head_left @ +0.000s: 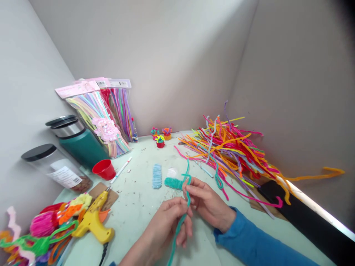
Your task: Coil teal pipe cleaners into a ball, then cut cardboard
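Both hands are over the middle of the pale table, pinching one teal pipe cleaner (179, 223). My left hand (169, 216) is closed on its lower stretch, and the tail hangs down past the bottom edge of the view. Higher up, my right hand (206, 201) grips the pipe cleaner beside a tightly wound teal strip (173, 183); how the two join is hidden by the fingers. Loose ends stick up above the right fingertips. Left of the teal strip lies a light blue wound strip (156, 176). A small clear, whitish piece (172, 172) sits just behind the teal strip.
A large heap of loose pipe cleaners (233, 151) spreads at the right. At the left are a yellow glue gun (95, 223), a red cup (104, 169), a clear jar (59, 168), a teal bottle (83, 146) and packs of pipe cleaners (95, 118). Small fuzzy figures (160, 142) stand at the back.
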### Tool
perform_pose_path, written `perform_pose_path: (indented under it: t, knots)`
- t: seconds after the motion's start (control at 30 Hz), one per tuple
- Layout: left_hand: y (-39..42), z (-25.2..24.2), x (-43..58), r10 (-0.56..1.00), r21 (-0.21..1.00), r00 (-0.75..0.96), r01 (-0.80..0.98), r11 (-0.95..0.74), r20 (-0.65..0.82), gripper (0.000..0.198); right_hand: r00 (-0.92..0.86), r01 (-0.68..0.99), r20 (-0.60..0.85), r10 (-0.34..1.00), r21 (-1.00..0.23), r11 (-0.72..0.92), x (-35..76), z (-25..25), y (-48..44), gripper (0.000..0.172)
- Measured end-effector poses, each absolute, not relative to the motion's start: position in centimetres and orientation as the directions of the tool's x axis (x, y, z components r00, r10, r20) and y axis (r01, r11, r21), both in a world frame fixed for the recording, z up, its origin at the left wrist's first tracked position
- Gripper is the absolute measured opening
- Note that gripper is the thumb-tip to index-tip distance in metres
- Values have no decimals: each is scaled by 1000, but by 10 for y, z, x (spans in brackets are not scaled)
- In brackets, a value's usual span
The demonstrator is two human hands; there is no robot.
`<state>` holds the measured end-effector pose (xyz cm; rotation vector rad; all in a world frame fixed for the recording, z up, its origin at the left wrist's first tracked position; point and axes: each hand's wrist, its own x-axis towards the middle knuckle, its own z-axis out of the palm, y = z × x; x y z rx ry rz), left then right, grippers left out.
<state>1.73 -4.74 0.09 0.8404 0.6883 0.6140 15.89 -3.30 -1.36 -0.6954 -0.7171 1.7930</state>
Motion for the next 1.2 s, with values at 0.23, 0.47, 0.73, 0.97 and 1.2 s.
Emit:
perform_pose_path:
  t: [0.23,0.47,0.73,0.97,1.2]
  knots:
    - [-46,-4,15,769,877,600,-222,426,-222,21,-333,-532,-77,940,-808,-254,156,-15,-35,12]
    - [-45,-3,13,739,906,639,-154,394,-213,19,-260,-549,-80,962,-807,-216,158,-13,-33,18]
    - [-42,2,11,818,945,541,-121,304,-194,26,-307,-440,-46,951,-879,-185,156,-12,-38,18]
    - [-40,7,12,817,901,517,-180,394,-254,21,-205,-413,-55,977,-901,-137,159,-13,-35,25]
    - [-37,8,7,838,853,473,-283,439,-274,16,-42,47,345,938,-937,346,165,-6,-35,26]
